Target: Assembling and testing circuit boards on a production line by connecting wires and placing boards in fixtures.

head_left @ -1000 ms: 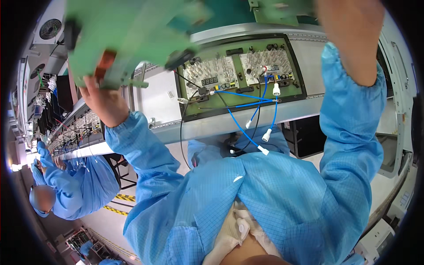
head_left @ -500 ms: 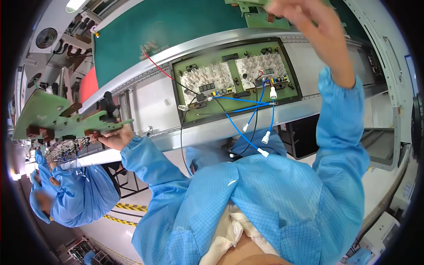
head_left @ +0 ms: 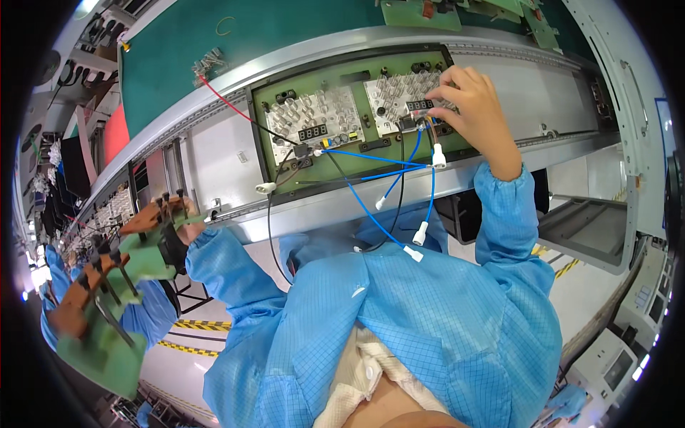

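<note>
My left hand (head_left: 191, 222) grips the edge of a green fixture plate (head_left: 107, 364) with brown blocks and black pins. The plate is held off to the left, tilted, and covers some of the fingers. Over the right white circuit board (head_left: 391, 107) hovers my right hand (head_left: 471, 107), thumb and forefinger apart beside the small digit display (head_left: 419, 105), with nothing visible between them. A second white circuit board (head_left: 300, 146) lies to the left in the same green carrier tray (head_left: 342, 187). Blue wires (head_left: 378, 156) with white connectors (head_left: 421, 232) run from the boards over the near edge.
A metal rail (head_left: 250, 227) borders the tray on the near side. On the green mat (head_left: 285, 32) beyond lie small clear parts (head_left: 210, 63), by a red lead (head_left: 227, 100). Another green fixture (head_left: 421, 16) stands at the far right. A co-worker in blue (head_left: 150, 310) is at the left.
My right hand has come down from the far fixture to the right board. The plate in my left hand has tipped over and swung lower, its brown blocks now facing up.
</note>
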Tool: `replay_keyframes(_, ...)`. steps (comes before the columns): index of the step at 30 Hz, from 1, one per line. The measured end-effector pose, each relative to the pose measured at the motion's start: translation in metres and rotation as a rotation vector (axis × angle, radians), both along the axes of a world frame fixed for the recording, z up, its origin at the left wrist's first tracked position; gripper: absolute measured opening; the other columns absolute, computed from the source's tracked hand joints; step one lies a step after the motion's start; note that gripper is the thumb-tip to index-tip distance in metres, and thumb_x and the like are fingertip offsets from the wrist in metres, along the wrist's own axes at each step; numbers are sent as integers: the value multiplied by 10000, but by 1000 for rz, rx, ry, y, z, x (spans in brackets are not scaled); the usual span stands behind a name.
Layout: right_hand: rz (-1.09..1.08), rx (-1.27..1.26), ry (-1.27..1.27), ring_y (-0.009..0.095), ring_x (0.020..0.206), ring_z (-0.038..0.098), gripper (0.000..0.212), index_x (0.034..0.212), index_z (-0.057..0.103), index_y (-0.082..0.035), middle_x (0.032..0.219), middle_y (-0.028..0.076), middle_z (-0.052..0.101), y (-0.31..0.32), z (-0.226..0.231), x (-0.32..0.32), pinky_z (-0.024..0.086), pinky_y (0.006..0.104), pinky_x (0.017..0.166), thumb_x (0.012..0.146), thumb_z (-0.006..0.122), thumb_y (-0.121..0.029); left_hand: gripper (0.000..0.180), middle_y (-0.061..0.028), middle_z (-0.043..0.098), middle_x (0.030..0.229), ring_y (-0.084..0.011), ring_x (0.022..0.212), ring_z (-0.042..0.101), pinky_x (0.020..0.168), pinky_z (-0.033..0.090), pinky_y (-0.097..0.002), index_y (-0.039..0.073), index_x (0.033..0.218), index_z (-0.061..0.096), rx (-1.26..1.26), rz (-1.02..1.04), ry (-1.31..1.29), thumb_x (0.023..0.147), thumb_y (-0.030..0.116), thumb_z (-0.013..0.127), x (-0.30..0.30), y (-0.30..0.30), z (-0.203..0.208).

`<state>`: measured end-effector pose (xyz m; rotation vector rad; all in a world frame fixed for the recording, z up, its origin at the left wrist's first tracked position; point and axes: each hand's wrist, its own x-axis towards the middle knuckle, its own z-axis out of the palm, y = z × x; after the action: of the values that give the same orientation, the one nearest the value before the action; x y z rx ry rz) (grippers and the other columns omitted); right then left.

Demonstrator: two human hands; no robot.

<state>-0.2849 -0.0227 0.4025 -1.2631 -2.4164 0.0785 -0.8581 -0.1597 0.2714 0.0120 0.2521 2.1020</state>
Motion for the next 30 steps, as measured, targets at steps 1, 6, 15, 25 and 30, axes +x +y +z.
replay_keyframes(1,18,18,-1,221,877,519,191,865,690,-110,898,8,534,3,-3,2,383,357,758,694,754,-168,188,-131,670,964,-222,868,620,778,476,-335,-8,993,652,115,-139,76,911,137,566,15,0,7)
replay_keyframes(6,54,18,13,218,881,523,208,871,666,-97,893,3,541,1,2,2,388,359,778,694,750,-166,241,-125,656,1075,-243,949,620,846,503,-394,29,1105,629,208,-335,388,937,183,550,14,-2,29)
replay_keyframes(15,37,46,-20,207,896,533,223,870,659,-98,896,0,554,-2,4,6,393,351,809,679,756,-160,297,-152,564,1056,-335,889,605,835,561,-438,-13,1100,582,316,-442,411,922,226,586,27,12,52)
replay_keyframes(25,9,-10,-38,212,888,538,246,921,682,-113,907,2,577,-4,16,25,387,345,794,696,755,-181,228,-10,457,720,-61,526,386,372,301,-227,100,736,447,246,-268,350,855,38,631,86,21,82)
replay_keyframes(30,-18,73,43,239,812,545,173,879,710,-108,861,28,592,-6,16,32,405,352,728,708,742,-117,196,13,392,682,-111,636,430,668,417,-272,95,742,442,278,-334,119,861,113,597,91,24,78)
